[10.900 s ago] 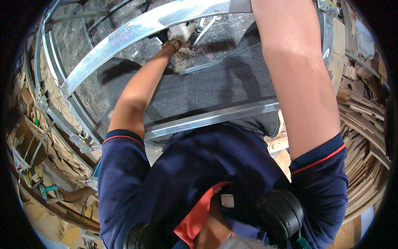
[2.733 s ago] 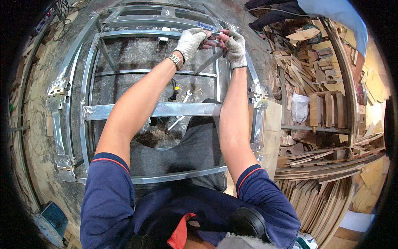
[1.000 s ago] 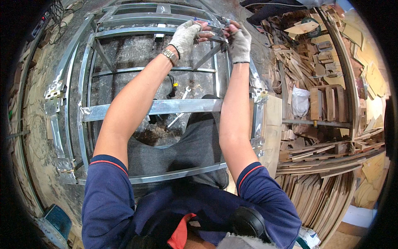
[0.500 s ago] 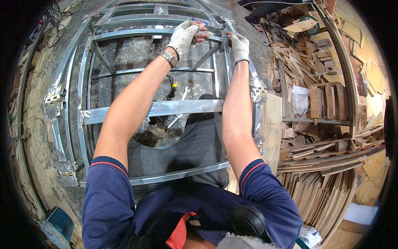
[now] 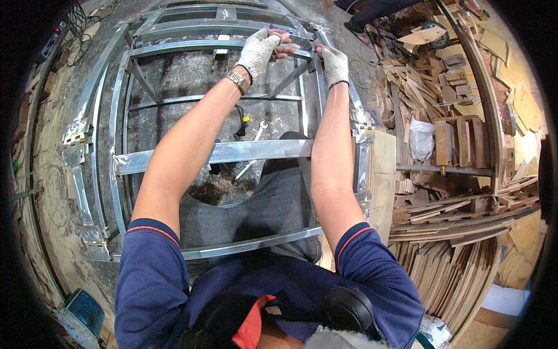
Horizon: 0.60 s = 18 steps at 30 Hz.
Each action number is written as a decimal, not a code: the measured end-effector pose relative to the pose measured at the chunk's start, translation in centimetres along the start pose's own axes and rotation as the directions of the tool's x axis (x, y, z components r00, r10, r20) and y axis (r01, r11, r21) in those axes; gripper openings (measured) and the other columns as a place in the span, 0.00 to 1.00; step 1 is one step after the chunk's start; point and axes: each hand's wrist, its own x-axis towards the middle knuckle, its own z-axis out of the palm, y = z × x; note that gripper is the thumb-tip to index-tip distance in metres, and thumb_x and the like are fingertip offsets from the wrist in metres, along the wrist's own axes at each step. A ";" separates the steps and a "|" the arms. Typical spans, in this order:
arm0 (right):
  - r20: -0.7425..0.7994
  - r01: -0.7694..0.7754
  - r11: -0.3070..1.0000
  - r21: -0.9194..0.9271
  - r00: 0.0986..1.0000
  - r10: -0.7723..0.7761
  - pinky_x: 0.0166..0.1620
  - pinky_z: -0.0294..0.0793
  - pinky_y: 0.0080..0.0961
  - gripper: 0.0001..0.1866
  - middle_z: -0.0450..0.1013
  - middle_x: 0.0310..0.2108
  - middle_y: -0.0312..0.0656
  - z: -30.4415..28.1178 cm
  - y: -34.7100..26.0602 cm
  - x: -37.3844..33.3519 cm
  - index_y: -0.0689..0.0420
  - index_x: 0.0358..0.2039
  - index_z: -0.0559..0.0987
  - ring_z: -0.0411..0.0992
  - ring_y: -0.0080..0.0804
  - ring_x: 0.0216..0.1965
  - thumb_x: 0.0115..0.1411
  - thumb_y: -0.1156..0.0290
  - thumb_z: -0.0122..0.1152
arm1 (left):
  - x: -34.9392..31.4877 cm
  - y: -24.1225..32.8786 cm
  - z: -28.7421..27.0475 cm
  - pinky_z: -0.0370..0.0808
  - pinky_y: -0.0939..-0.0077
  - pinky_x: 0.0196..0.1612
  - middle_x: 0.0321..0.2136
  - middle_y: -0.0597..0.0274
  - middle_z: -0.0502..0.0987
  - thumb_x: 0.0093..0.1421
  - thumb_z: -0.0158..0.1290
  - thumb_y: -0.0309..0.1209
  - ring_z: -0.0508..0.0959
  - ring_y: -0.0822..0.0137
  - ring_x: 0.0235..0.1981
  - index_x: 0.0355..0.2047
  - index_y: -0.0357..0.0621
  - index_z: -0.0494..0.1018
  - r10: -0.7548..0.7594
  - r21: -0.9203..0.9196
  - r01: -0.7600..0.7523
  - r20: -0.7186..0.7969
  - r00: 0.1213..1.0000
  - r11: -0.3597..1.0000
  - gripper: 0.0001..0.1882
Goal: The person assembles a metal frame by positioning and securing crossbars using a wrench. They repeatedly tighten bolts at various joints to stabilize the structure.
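My left hand (image 5: 261, 51), in a white knit glove with bare fingertips, is at the far right of a metal tube frame (image 5: 256, 152). Its fingers are apart over the far crossbar (image 5: 186, 46). Beside the frame's far right corner post (image 5: 319, 78), my right hand (image 5: 335, 65) wears a similar glove. Its fingers are bent together toward the post, and whatever they pinch is too small to make out. Through the frame, a combination wrench (image 5: 260, 130) and another slim metal tool (image 5: 246, 169) show on the floor next to my legs.
Metal hinges (image 5: 77, 139) sit along the frame's left side, and more hinges (image 5: 364, 127) along its right. A wooden board (image 5: 381, 174) lies against the right side. Wood offcuts and stacked strips (image 5: 447, 264) fill a rack at the right. A blue container (image 5: 84, 314) stands lower left.
My right fingers have shifted slightly at the corner post. My left hand stays nearly where it was.
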 end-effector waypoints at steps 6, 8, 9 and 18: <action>-0.113 -0.040 0.999 0.019 0.993 0.042 0.32 0.69 0.21 0.12 0.80 0.30 0.34 0.9 -0.6 -0.4 0.59 0.40 0.87 0.72 0.20 0.28 0.57 0.67 0.69 | 0.0 -0.1 0.1 0.80 0.79 0.36 0.44 0.56 0.80 0.67 0.56 0.35 0.84 0.64 0.38 0.50 0.41 0.72 -0.008 0.001 0.008 -0.013 1.000 1.000 0.15; -0.137 -0.051 0.998 -0.035 0.990 0.046 0.31 0.68 0.22 0.12 0.80 0.29 0.35 1.1 -1.1 -0.5 0.59 0.39 0.87 0.72 0.21 0.27 0.57 0.68 0.69 | 0.0 -0.1 0.1 0.80 0.79 0.36 0.44 0.56 0.80 0.67 0.55 0.34 0.84 0.64 0.38 0.50 0.40 0.72 0.003 -0.014 -0.004 -0.005 1.000 1.000 0.16; -0.124 -0.051 0.998 -0.049 0.991 0.044 0.31 0.68 0.22 0.11 0.80 0.29 0.35 1.2 -1.3 -0.5 0.59 0.39 0.87 0.72 0.21 0.27 0.57 0.68 0.68 | 0.0 -0.1 0.2 0.80 0.79 0.36 0.44 0.55 0.80 0.67 0.55 0.34 0.84 0.64 0.38 0.50 0.40 0.72 -0.003 -0.021 0.003 -0.006 1.000 1.000 0.16; -0.147 -0.048 0.996 0.073 0.987 0.059 0.30 0.69 0.24 0.09 0.79 0.26 0.37 1.3 0.3 0.7 0.63 0.33 0.86 0.72 0.23 0.25 0.57 0.71 0.64 | -0.2 -0.1 0.4 0.81 0.78 0.35 0.44 0.54 0.80 0.68 0.53 0.32 0.84 0.64 0.37 0.50 0.40 0.72 0.011 0.007 -0.011 -0.018 1.000 1.000 0.14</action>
